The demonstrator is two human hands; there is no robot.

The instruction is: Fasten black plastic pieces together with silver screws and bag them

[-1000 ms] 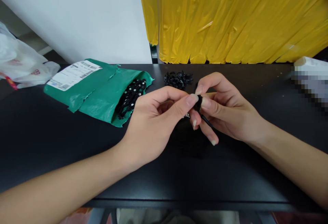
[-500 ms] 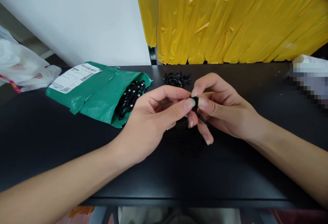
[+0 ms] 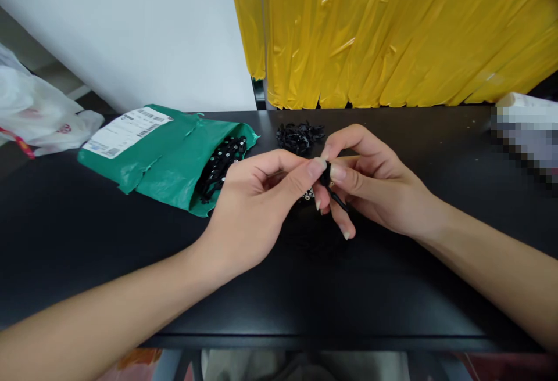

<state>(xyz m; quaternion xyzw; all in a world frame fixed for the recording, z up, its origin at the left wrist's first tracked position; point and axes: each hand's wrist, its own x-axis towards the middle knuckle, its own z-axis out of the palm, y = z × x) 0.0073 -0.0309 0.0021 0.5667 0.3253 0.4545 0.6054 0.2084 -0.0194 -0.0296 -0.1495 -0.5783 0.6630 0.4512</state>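
Observation:
A small black part with a thin stem (image 3: 337,200) is pinched between the fingertips of both hands above the table. My left hand (image 3: 265,201) grips its upper end with thumb and forefinger. From the other side, my right hand (image 3: 370,180) closes thumb and forefinger on the same piece, its lower fingers curled loosely beneath. The fingertips cover most of the part, so its exact kind is unclear. Behind the hands lies a heap of small black pieces (image 3: 300,136). Small silvery ring-like bits (image 3: 308,194) show partly below the left fingers.
On the black table (image 3: 305,299), a torn green mailing bag (image 3: 174,160) lies left, its mouth showing several black pieces with silvery dots. A white plastic bag (image 3: 39,108) is at far left. Yellow plastic sheeting (image 3: 370,38) and a white panel (image 3: 174,32) stand behind. A blurred object (image 3: 529,131) lies right.
Both hands have shifted slightly left with the black part still pinched between them. More of the silvery bits now shows beneath the left fingers.

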